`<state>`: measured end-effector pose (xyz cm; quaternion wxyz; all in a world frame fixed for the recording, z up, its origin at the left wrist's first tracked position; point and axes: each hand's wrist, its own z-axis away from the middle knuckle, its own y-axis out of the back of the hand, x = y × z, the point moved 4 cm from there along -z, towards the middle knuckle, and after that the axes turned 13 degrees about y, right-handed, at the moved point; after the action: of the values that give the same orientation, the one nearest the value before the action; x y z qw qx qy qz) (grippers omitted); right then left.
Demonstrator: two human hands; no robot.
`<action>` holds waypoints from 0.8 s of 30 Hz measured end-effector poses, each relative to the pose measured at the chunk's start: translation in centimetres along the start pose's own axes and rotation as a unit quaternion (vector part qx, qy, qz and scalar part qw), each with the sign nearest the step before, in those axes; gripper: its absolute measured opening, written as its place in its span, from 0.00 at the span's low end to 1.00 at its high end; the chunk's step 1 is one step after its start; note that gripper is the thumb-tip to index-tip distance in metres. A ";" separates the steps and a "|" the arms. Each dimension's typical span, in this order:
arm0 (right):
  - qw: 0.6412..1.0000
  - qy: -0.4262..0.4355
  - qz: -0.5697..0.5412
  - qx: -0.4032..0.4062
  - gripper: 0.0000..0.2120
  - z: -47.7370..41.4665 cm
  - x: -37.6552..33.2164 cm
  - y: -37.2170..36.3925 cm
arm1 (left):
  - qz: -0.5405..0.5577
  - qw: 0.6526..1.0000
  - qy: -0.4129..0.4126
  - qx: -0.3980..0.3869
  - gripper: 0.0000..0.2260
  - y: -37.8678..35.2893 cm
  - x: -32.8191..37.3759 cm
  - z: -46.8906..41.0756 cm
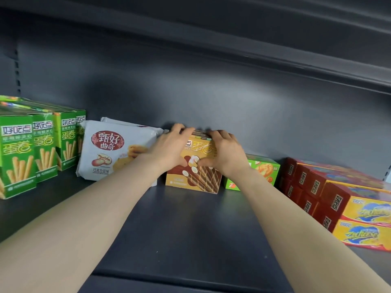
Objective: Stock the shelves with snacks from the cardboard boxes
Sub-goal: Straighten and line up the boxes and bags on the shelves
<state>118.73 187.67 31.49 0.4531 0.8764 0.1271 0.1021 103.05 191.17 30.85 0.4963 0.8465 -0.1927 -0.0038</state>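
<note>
- Head view: left hand (169, 150) and right hand (227, 154) curl their fingers over the top of the brown egg-roll box (197, 179), thumbs on its front (two-handed grip).
- Box stands upright on the grey shelf (190, 229), between a cookie bag (112, 149) and a small green box (263, 170).

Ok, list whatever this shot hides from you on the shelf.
Head view, brown box: upper front covered by the left hand and right hand gripping it.
Head view, green chip box: left part behind the right wrist.
Head view, red and yellow boxes: cut off by the right edge.
Head view, cardboard boxes: out of frame.
</note>
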 end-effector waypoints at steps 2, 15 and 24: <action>1.000 0.000 -0.006 0.008 0.44 0.0 0.3 -0.3 | 0.012 1.000 0.002 0.004 0.45 0.0 0.0 0.3; 0.966 0.091 0.131 0.205 0.29 0.7 -9.2 1.1 | 0.030 0.995 0.006 0.095 0.44 5.2 -11.4 5.4; 0.982 0.078 0.158 -0.065 0.50 -1.9 -17.1 -6.7 | -0.174 0.984 -0.033 0.014 0.57 1.9 -18.1 5.6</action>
<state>101.15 187.47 26.00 0.4758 0.8436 0.0148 0.2485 84.54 191.61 26.21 0.4696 0.8733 -0.0591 -0.1153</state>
